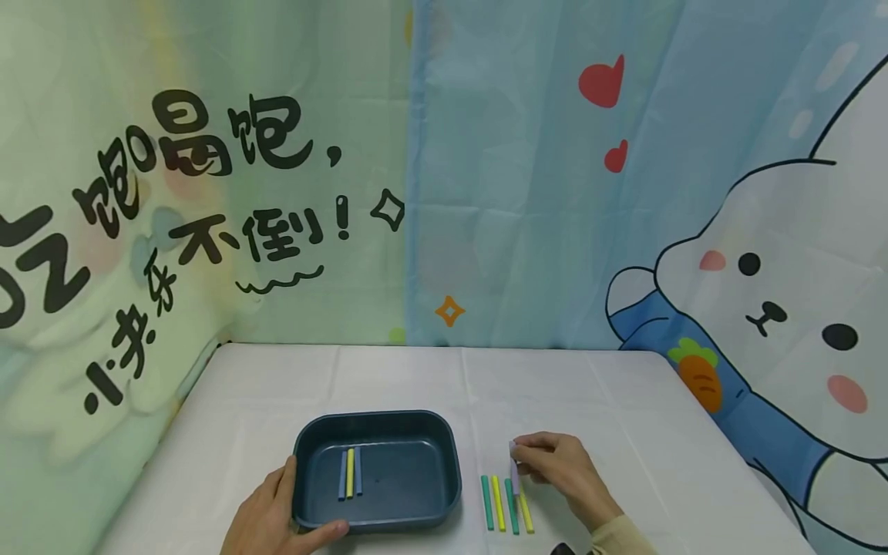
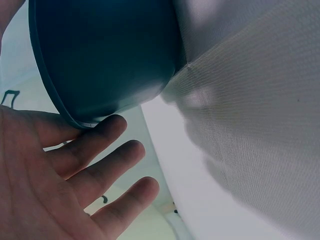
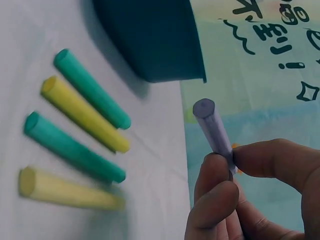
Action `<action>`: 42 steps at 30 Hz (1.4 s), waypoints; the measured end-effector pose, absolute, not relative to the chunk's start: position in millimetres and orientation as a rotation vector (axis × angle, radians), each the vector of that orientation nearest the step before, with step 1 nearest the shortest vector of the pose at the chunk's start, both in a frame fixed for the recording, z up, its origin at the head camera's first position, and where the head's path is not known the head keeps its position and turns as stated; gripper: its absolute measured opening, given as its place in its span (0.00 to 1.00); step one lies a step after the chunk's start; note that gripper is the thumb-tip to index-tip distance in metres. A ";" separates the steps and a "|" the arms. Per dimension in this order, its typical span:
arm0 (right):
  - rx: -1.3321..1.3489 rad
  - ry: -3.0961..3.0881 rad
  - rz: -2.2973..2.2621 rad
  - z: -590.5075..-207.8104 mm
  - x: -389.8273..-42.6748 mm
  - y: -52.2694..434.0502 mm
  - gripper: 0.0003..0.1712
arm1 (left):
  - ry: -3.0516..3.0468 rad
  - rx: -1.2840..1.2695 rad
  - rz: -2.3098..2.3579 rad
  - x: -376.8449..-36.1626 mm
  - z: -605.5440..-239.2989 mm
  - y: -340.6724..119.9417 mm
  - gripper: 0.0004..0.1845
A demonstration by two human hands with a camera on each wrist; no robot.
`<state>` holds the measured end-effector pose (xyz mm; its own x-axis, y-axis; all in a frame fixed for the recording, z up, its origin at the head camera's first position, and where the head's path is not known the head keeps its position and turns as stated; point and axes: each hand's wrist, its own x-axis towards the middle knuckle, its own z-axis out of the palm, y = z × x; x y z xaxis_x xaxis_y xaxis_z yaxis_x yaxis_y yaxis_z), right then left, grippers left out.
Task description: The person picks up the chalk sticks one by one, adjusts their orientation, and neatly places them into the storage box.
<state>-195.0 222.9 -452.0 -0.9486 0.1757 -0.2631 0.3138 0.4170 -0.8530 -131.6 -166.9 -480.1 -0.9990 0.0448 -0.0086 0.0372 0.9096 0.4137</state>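
Observation:
My right hand (image 1: 560,469) pinches a lavender chalk stick (image 3: 214,129) between thumb and fingers, raised over the far ends of a row of chalks. That row holds a green chalk (image 1: 487,502), a yellow chalk (image 1: 498,503), a second green chalk (image 1: 512,507) and a paler yellow chalk (image 1: 526,514). To the left stands a dark blue tray (image 1: 412,482). Inside it, two blue chalks (image 1: 342,475) lie with a yellow chalk (image 1: 350,474) between them. My left hand (image 1: 267,510) rests at the tray's near left corner, its fingers extended along the outer wall and thumb at the front.
A white cloth (image 1: 590,401) covers the table. Behind it hangs a printed curtain (image 1: 520,231) with hearts, lettering and a rabbit. A small dark object (image 1: 562,549) shows at the bottom edge, near the right sleeve (image 1: 620,537).

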 end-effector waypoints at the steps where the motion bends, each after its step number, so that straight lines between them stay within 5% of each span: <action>1: 0.437 2.526 -1.579 -450.9 -195.7 220.9 0.18 | 3.049 0.062 0.660 -131.8 -480.0 -166.9 0.71; 42: -0.007 2.334 -1.787 -430.8 -215.0 107.3 0.18 | 3.033 0.004 0.664 -132.3 -481.7 -164.6 0.72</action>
